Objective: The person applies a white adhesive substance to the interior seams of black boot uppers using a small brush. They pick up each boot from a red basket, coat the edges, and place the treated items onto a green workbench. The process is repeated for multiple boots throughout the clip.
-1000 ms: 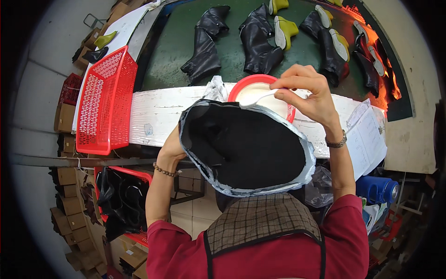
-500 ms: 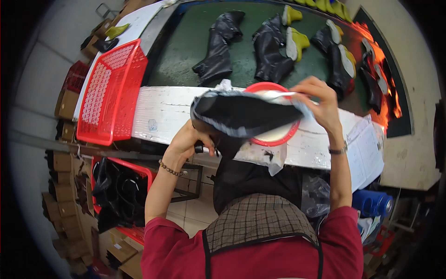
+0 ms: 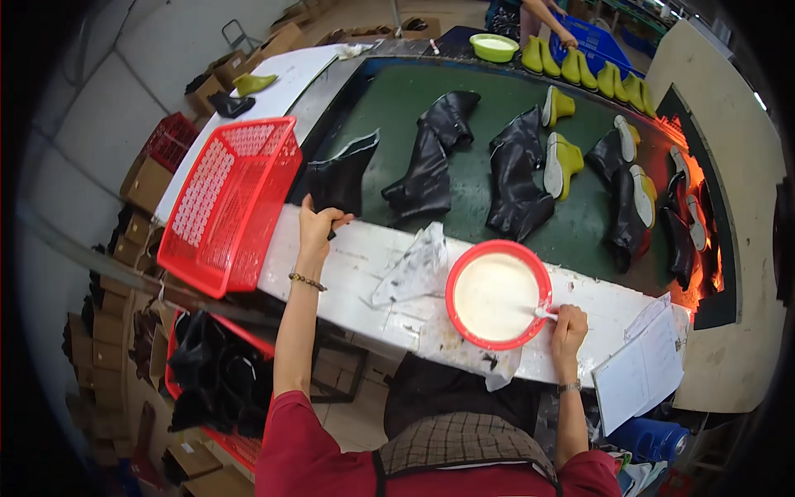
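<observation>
At the near left edge of the green conveyor belt [image 3: 368, 101], my left hand [image 3: 317, 230] is closed on the near end of a black boot upper [image 3: 338, 180]. The upper's open far edge has a pale rim. My right hand [image 3: 569, 330] is closed round the white handle of a brush [image 3: 542, 313]. The brush reaches over the right rim of a red bowl [image 3: 452, 308] filled with creamy white liquid [image 3: 497, 291]; its tip is in the liquid and hard to make out. A crumpled white cloth [image 3: 418, 263] lies left of the bowl.
Black boot uppers [image 3: 422, 157] and yellow-green shoe lasts [image 3: 564, 164] lie along the belt, toward a glowing orange opening [image 3: 704, 240]. An empty red basket [image 3: 273, 207] stands left. Papers [image 3: 638, 373] lie right. Another person's hand [image 3: 567, 39] is at the far lasts.
The boot upper has gone from in front of me to the belt's left side with my left hand. My right hand has lowered the brush to the bowl. The view has shifted.
</observation>
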Demonstrator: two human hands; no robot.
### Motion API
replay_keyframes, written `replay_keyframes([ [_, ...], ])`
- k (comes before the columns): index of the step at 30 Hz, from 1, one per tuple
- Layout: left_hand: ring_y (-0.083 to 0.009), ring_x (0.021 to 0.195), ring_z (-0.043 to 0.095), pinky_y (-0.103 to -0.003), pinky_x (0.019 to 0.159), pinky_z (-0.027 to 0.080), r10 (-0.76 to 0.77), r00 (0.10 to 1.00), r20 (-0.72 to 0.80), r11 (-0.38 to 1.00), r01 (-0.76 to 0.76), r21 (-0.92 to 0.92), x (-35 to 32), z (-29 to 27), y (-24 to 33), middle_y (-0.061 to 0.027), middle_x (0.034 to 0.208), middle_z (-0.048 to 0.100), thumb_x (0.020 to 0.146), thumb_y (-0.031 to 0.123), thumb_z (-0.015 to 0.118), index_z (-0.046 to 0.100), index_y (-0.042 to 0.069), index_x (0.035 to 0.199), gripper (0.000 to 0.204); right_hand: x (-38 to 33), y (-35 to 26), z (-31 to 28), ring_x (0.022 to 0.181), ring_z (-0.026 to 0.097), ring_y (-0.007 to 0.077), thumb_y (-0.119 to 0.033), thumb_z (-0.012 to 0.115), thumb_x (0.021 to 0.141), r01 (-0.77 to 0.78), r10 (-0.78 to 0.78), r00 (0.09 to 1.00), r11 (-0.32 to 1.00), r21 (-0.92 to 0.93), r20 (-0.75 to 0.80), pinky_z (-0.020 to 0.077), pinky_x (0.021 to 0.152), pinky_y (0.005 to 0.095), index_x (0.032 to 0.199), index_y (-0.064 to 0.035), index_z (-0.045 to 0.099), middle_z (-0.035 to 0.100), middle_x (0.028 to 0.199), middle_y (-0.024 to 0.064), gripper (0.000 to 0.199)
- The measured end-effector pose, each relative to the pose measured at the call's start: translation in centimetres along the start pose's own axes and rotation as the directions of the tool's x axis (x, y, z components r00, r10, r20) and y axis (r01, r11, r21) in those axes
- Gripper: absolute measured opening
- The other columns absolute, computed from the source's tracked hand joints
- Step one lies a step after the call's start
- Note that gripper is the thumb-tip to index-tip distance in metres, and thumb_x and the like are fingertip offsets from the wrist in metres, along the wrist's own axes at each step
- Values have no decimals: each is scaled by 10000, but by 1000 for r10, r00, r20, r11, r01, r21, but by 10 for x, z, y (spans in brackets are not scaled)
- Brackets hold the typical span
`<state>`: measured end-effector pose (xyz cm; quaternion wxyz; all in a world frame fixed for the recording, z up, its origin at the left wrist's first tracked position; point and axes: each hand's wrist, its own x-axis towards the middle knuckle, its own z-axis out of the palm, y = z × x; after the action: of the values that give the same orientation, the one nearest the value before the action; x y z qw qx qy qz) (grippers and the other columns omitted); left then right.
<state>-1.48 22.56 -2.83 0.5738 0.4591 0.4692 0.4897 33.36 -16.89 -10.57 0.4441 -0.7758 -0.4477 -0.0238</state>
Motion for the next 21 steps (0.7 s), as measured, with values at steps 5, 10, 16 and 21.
replay_keyframes([
  [5, -349, 1003, 699, -401, 790, 629, 370, 928, -48, 837, -311, 450, 139, 4, -40, -226, 1214, 646, 722, -149, 575, 387, 16, 1449, 769, 6, -8, 0, 687, 483, 278, -159, 485, 1024, 8, -8, 1000, 999, 34, 7, 372, 706, 403, 725, -15, 654, 539, 669, 115, 372],
  [10, -446, 1145, 634, -477, 999, 487, 689, 722, 71, 526, -565, 636, 212, 67, -30, -222, 1191, 661, 752, -129, 564, 482, 107, 1348, 646, 3, -1, 4, 673, 516, 275, -174, 476, 1003, -37, 37, 999, 999, -33, -10, 364, 707, 407, 676, -59, 620, 572, 682, 94, 375],
  [16, -398, 1279, 578, -485, 1065, 463, 349, 937, 4, 568, -215, 794, 238, 93, -83, -213, 1452, 556, 918, 143, 545, 657, 129, 1278, 378, -7, 20, 6, 695, 501, 268, -212, 473, 1022, -89, 89, 996, 996, -8, -4, 382, 704, 404, 701, -16, 579, 539, 671, 103, 391],
  [21, -333, 1236, 595, -494, 1041, 511, 230, 934, 275, 195, -321, 927, 220, 81, -99, -69, 1290, 645, 944, 179, 605, 742, 235, 1208, 303, -23, 48, 5, 780, 520, 200, -335, 477, 1072, -316, 320, 947, 932, 180, 6, 425, 692, 365, 802, 26, 579, 554, 812, 77, 462],
])
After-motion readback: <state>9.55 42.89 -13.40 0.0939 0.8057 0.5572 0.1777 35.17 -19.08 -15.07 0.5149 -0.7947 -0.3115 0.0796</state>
